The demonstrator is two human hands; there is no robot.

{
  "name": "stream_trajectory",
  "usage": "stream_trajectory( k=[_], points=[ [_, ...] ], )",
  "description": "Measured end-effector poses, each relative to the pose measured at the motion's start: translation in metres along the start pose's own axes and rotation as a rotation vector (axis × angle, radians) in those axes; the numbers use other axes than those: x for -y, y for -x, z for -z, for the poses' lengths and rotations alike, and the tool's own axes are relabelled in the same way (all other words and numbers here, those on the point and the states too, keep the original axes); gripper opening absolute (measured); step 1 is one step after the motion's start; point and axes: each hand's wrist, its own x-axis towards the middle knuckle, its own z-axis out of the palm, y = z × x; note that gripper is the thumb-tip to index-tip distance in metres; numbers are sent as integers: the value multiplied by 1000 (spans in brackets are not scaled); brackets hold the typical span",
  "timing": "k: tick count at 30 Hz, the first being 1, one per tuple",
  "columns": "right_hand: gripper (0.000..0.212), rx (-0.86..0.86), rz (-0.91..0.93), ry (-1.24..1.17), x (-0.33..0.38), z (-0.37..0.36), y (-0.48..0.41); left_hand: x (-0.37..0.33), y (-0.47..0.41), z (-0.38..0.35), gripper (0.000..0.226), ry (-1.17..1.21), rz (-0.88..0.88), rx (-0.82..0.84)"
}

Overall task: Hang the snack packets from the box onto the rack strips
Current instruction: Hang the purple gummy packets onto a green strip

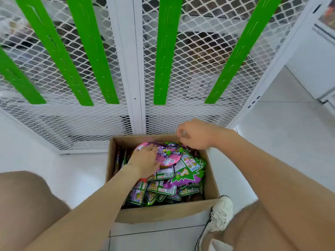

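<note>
An open cardboard box (163, 211) stands on the floor against the rack, filled with several green, purple and pink snack packets (183, 173). My left hand (145, 160) reaches into the box and grips a pink and purple packet (167, 156) on top of the pile. My right hand (195, 134) hovers over the box's far right corner with its fingers curled; whether it pinches a packet edge is hidden. Bare green rack strips (163, 57) hang on the white mesh rack (190, 113) above the box.
White tiled floor surrounds the box. My knees fill the lower left and lower right, and a white sneaker (220, 214) sits by the box's near right corner. A white shelf upright (282, 57) rises at the right.
</note>
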Motion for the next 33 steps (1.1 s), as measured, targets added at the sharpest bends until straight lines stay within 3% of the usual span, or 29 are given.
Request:
stream_trajectory(
  k=[2, 5, 9, 13, 16, 19, 21, 24, 27, 30, 33],
  points=[
    [22, -5, -5, -52, -13, -2, 8, -16, -5, -5, 71, 44, 60, 56],
    [23, 12, -12, -64, -36, -7, 14, -36, -6, -17, 37, -123, 124, 27],
    [24, 20, -16, -57, -56, -5, 19, -48, -2, -17, 36, -112, 200, -45],
    [31, 19, -27, -53, -57, -4, 25, -64, 8, 24, 15, 113, 253, -283],
    [47, -35, -81, -105, -50, 10, 26, -79, 23, 81, 13, 444, 311, -417],
    [56, -88, -106, -286, -38, 34, 33, -86, 38, 140, 17, 699, 346, -531],
    [51, -96, -120, -495, -31, 48, 43, -87, 49, 174, 16, 852, 381, -572],
    [30, -86, -119, -792, -27, 66, 60, -88, 63, 208, 9, 1215, 348, -489],
    [26, -144, -53, -1118, -31, 79, 78, -85, 68, 221, 31, 1490, 247, -325],
    [17, -315, 50, -1302, -37, 79, 88, -90, 66, 227, 28, 1356, 208, -226],
    [6, -592, -10, -1094, -54, 68, 83, -95, 50, 225, 44, 869, 199, -334]
  ],
)
